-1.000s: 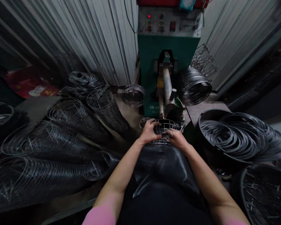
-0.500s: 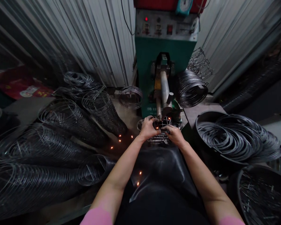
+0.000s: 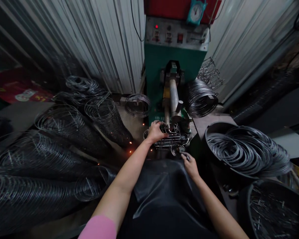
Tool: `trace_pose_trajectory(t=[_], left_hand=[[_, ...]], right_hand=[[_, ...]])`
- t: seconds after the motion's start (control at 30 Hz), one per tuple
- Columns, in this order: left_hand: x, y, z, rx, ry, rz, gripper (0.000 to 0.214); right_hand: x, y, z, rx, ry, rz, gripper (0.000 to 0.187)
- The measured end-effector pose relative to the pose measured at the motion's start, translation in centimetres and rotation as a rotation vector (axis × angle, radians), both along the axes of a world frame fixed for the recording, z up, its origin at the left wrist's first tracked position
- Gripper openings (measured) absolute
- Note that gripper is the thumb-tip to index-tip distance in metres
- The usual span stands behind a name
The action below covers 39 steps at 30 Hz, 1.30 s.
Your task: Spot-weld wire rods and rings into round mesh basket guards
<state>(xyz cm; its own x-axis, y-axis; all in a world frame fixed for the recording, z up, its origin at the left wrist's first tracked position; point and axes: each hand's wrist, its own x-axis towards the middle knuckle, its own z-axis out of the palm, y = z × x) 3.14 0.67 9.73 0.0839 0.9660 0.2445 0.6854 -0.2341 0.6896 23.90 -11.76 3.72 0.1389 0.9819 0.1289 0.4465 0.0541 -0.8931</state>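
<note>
A wire basket [image 3: 167, 143] of bent metal rods sits under the electrode arm [image 3: 174, 96] of a green spot welder [image 3: 154, 66]. My left hand [image 3: 156, 131] grips the basket's left side, thumb and fingers curled over its wires. A bright glow shows at the electrode tip, where the metal meets it. Close to the basket's lower right, my right hand [image 3: 190, 164] is closed at a small round dish [image 3: 177, 150]. Its fingertips look dark, and what they pinch is too small to make out.
Rolls of wire rings [image 3: 40, 186] fill the left side. A wire coil [image 3: 201, 98] hangs right of the welder. At right stand a tub of wire rings [image 3: 209, 159] and a bin of short wire pieces [image 3: 249, 202]. Sparks fly left of the basket.
My right hand has left the basket and moved down and right to the small round dish. My left hand stays on the basket. The sparks have shifted.
</note>
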Motion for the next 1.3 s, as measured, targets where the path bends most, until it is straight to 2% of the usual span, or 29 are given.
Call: trace_pose_trajectory(t=[0.13,0.23,0.4,0.57,0.73,1.0,1.07,1.13,1.23,1.3], left_hand=[[-0.1,0.9,0.4,-0.032,-0.002,0.021,0.05],[-0.1,1.2,0.7,-0.046,0.0,0.011,0.049],[-0.1,1.0,0.5,-0.053,-0.046,-0.006,0.05],[-0.2,-1.7,-0.4,-0.018,-0.09,-0.063,0.055],[-0.1,-4.0,-0.4,0.013,-0.069,-0.077,0.052],[0.2,-3.9,0.1,-0.028,-0.006,-0.073,0.056],[-0.1,-4.0,0.2,-0.043,-0.003,-0.087,0.056],[-0.7,-3.8,0.4,-0.062,-0.031,-0.143,0.063],[-1.8,-2.6,1.0,-0.091,-0.161,-0.178,0.076],[-2.5,-1.2,1.5,-0.088,-0.208,-0.126,0.063]], right_hand=[[1.1,-3.1,-3.9,-0.137,0.018,-0.044,0.035],[1.4,-4.3,-4.9,-0.177,0.041,-0.038,0.035],[1.4,-4.8,-5.0,-0.287,0.147,-0.012,0.04],[1.4,-6.0,-5.0,-0.467,0.216,-0.009,0.046],[1.4,-6.6,-3.9,-0.449,0.232,-0.062,0.045],[1.4,-7.0,-3.8,-0.447,0.232,-0.089,0.043],[1.5,-6.3,-3.0,-0.401,0.225,-0.104,0.042],[1.9,-4.6,-1.3,-0.31,0.193,-0.088,0.04],[2.2,0.4,2.3,-0.092,0.068,-0.014,0.035],[2.1,4.8,4.7,0.083,-0.057,0.044,0.033]])
